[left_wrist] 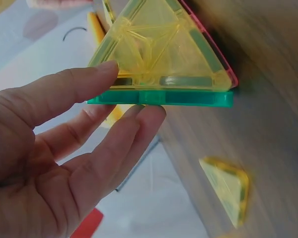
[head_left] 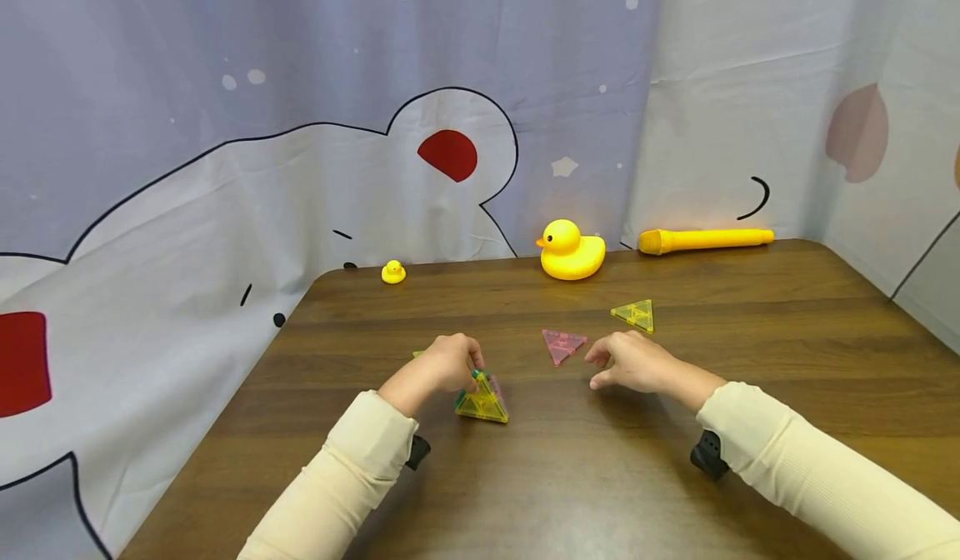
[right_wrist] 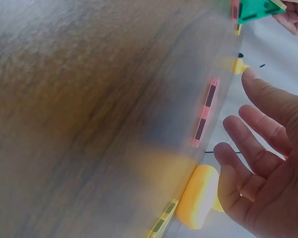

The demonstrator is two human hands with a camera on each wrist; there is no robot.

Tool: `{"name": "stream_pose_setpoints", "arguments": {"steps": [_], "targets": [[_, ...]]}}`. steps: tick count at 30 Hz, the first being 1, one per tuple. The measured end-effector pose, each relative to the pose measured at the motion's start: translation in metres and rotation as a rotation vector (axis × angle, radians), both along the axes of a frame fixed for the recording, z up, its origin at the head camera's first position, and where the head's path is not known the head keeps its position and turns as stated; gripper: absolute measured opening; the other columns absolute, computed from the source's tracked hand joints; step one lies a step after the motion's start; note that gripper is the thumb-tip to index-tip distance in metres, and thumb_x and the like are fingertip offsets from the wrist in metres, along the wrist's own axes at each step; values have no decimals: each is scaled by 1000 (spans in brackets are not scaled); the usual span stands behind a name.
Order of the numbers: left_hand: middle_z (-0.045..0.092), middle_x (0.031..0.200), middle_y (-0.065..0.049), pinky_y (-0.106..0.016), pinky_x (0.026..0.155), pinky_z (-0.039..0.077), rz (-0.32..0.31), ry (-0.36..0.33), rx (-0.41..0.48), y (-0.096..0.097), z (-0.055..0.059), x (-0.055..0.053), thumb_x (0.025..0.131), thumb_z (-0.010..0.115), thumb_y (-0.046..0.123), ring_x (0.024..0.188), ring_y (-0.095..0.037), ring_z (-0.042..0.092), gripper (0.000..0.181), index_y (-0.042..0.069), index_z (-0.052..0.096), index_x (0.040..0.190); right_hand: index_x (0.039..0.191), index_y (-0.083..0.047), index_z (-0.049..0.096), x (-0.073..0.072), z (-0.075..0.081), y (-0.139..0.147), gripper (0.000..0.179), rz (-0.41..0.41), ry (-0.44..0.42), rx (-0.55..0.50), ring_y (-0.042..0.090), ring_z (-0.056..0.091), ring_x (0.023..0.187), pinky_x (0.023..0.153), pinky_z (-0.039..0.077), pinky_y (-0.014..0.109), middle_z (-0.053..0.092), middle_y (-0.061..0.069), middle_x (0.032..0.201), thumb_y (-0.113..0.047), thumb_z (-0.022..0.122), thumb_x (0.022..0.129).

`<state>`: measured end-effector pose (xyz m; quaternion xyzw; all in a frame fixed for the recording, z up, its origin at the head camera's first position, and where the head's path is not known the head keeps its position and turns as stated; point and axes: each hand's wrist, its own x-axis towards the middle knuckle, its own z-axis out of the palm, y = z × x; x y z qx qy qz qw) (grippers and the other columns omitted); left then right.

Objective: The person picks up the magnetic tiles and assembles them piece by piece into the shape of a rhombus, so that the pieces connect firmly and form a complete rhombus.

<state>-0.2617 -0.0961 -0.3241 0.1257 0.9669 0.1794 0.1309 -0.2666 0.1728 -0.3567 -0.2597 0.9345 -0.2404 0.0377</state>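
In the head view my left hand (head_left: 446, 362) pinches the top of a small pyramid of see-through triangular magnetic tiles (head_left: 483, 406). Yellow, green and pink sides show; whether its base touches the table I cannot tell. The left wrist view has the thumb on the yellow face (left_wrist: 151, 42), with fingers against the green tile (left_wrist: 188, 98). My right hand (head_left: 633, 362) holds nothing, its fingers loosely bent above the table. Just left of its fingertips lies a flat pink triangular tile (head_left: 562, 345). Beyond that hand is a yellow triangular tile (head_left: 637, 316).
Another yellow tile (left_wrist: 228, 191) lies near my left hand, mostly hidden in the head view. Along the back edge of the wooden table (head_left: 585, 493) stand a small rubber duck (head_left: 393, 272), a larger duck (head_left: 572, 252) and a yellow toy microphone (head_left: 705, 241). A printed curtain (head_left: 300, 193) hangs behind.
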Motion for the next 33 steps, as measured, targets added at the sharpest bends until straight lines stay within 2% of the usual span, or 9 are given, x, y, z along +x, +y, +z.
{"name": "stream_pose_setpoints", "arguments": {"steps": [6, 12, 15, 18, 22, 25, 28, 31, 33], "targets": [[52, 77, -4, -28, 53, 40, 36, 3, -12, -19, 0, -3, 65, 74, 1, 67, -18, 47, 24, 13, 57, 77, 93, -2, 65, 0, -1, 0, 31, 3, 7, 2, 19, 57, 80, 71, 44, 36, 62, 4, 86, -18, 74, 68], [55, 94, -9, -28, 53, 38, 67, 7, -26, -36, 4, -5, 63, 74, 0, 71, -20, 44, 25, 13, 58, 76, 92, -2, 65, 0, -2, 0, 30, 6, 11, 2, 19, 57, 80, 70, 44, 36, 62, 4, 84, -17, 74, 68], [55, 88, -10, -27, 50, 37, 87, -18, -7, -42, 5, -8, 64, 70, -6, 67, -20, 44, 26, 12, 59, 80, 93, -2, 65, 0, -1, 1, 30, 4, 4, 4, 19, 56, 80, 70, 44, 36, 62, 4, 85, -17, 74, 68], [56, 86, -9, -27, 50, 37, 114, -21, 2, -50, 5, -15, 66, 62, -11, 66, -20, 45, 31, 9, 62, 90, 93, -2, 65, 0, 0, 1, 31, 2, -7, 7, 19, 56, 81, 70, 44, 36, 62, 3, 85, -18, 74, 68], [56, 103, -14, -35, 68, 45, 167, 1, -15, -59, -4, -30, 72, 62, -4, 89, -28, 52, 36, 2, 58, 107, 94, -2, 65, 0, 1, 2, 31, -3, -13, 11, 18, 56, 81, 70, 44, 35, 62, 3, 85, -17, 74, 68], [53, 112, -17, -41, 82, 40, 186, -15, -38, -63, -16, -42, 74, 67, 9, 104, -33, 47, 44, -3, 53, 114, 94, -2, 65, 0, 1, 2, 31, 0, -18, 14, 18, 56, 81, 70, 44, 35, 62, 3, 85, -17, 74, 69], [56, 105, -16, -40, 80, 42, 171, -42, -83, -62, -27, -50, 72, 71, 14, 97, -30, 50, 46, -4, 55, 111, 94, -2, 64, 1, 0, 2, 32, 8, -25, 17, 18, 56, 82, 71, 44, 35, 62, 3, 86, -18, 74, 69], [57, 94, -14, -37, 73, 43, 162, -42, -148, -58, -33, -56, 71, 69, 9, 85, -26, 51, 34, -3, 60, 101, 94, -2, 64, 1, 0, 4, 32, 11, -27, 19, 19, 56, 81, 71, 44, 35, 62, 3, 86, -18, 74, 69], [55, 94, -15, -36, 72, 42, 172, -41, -180, -54, -34, -59, 72, 65, 5, 85, -26, 48, 27, -3, 59, 97, 94, -2, 65, 1, 0, 5, 31, 4, -21, 20, 19, 56, 81, 71, 44, 35, 62, 3, 86, -18, 74, 69]]}}
